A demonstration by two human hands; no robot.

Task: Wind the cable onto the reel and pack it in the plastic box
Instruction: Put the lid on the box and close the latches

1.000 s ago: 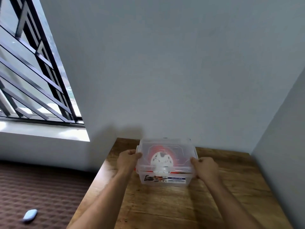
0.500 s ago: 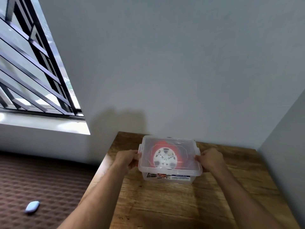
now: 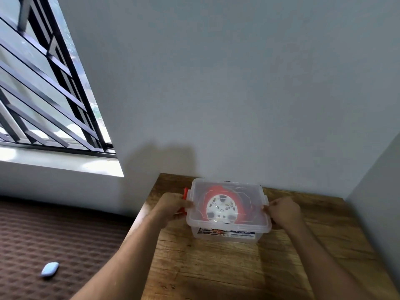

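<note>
Head view: reel (image 3: 221,210) inside lidded plastic box (image 3: 227,233), left hand (image 3: 173,207) and right hand (image 3: 283,210) grips closed on its side latches.

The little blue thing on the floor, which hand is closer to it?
Left. The left hand is at the box's window-side edge, nearer the blue thing; the right hand is on the far side.

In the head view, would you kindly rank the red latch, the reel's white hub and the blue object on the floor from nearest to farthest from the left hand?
From the left hand:
1. Red latch, at the box's left side, touching the fingers.
2. Reel's white hub, inside the box, to the hand's right.
3. Blue object, on the floor, far left.
</note>
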